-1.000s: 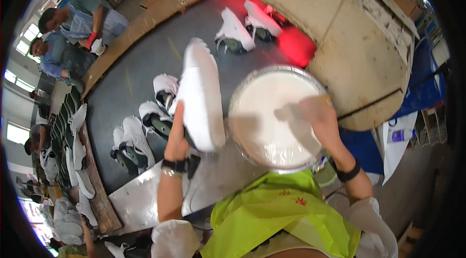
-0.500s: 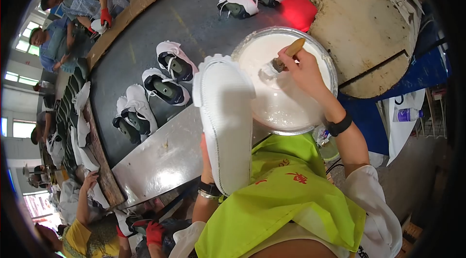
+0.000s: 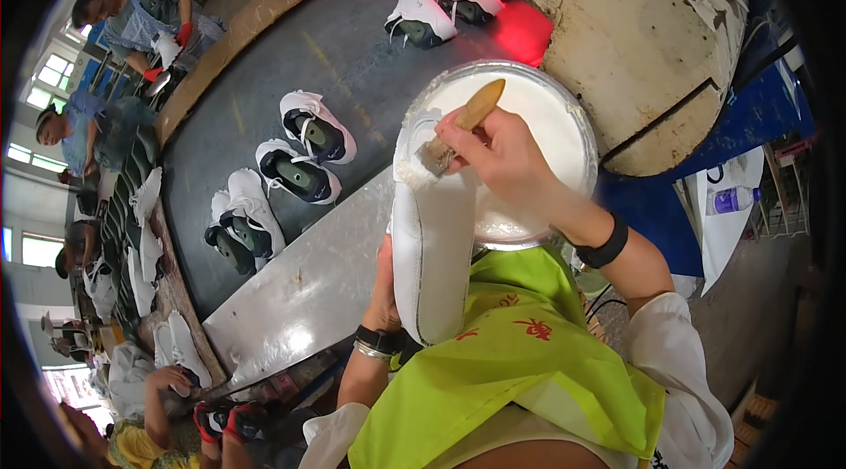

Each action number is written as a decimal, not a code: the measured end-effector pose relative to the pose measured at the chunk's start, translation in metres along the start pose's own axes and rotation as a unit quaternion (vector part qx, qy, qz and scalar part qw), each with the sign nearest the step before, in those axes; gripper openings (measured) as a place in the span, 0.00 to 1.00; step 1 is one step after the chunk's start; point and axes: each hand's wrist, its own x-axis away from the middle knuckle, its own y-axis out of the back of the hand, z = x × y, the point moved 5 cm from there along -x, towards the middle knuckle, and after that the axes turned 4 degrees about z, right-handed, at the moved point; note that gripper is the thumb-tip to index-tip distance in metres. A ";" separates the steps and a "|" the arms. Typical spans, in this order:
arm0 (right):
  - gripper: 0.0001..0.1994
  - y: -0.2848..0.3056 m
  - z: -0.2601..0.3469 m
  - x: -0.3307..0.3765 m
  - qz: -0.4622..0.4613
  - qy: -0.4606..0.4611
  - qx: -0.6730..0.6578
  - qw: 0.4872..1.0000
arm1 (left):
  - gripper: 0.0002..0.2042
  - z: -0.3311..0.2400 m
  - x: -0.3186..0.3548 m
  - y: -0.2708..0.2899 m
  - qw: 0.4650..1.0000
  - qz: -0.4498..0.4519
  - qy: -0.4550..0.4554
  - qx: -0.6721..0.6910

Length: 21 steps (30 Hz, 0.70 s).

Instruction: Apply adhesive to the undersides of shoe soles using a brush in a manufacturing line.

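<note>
Against the left hand [image 3: 382, 288], a white shoe [image 3: 432, 249] rests sole up; the hand closes on its left side toward the near end, with most of its fingers hidden behind it. Ahead of that grip, at the shoe's far end, the bristles of a wooden-handled brush [image 3: 481, 103] meet the sole. The right hand [image 3: 498, 156] grips this brush, thumb and fingers pinched low on the handle.

In the view from 0.5 s ago the brush is over the white liquid [image 3: 551, 125]; now it is on the sole, so the work seems to pass from loading bristles to spreading a coat.

Beyond the shoe, below the right hand's grip, stands the round basin [image 3: 502, 66] with that liquid. Left of the left hand's grip runs a metal strip [image 3: 300, 293], then a dark tabletop [image 3: 344, 37] with 4 shoes [image 3: 298, 172]; farther ahead, 2 more shoes [image 3: 420, 11] sit beside a red glow [image 3: 524, 28].
</note>
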 end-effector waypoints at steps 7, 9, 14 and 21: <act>0.13 0.034 -0.015 -0.030 -0.117 0.034 0.043 0.992 | 0.25 -0.011 0.003 -0.010 0.999 -0.047 0.008 0.009; 0.13 0.036 -0.026 -0.011 -0.145 0.000 0.042 0.989 | 0.29 -0.014 0.003 0.009 1.000 0.003 -0.015 -0.027; 0.12 0.026 -0.037 0.035 -0.118 -0.088 0.030 0.989 | 0.33 -0.026 0.002 0.018 0.994 0.041 -0.065 -0.079; 0.09 0.016 -0.003 -0.007 -0.111 0.122 0.039 0.986 | 0.32 -0.026 0.008 0.002 0.998 -0.006 -0.059 0.005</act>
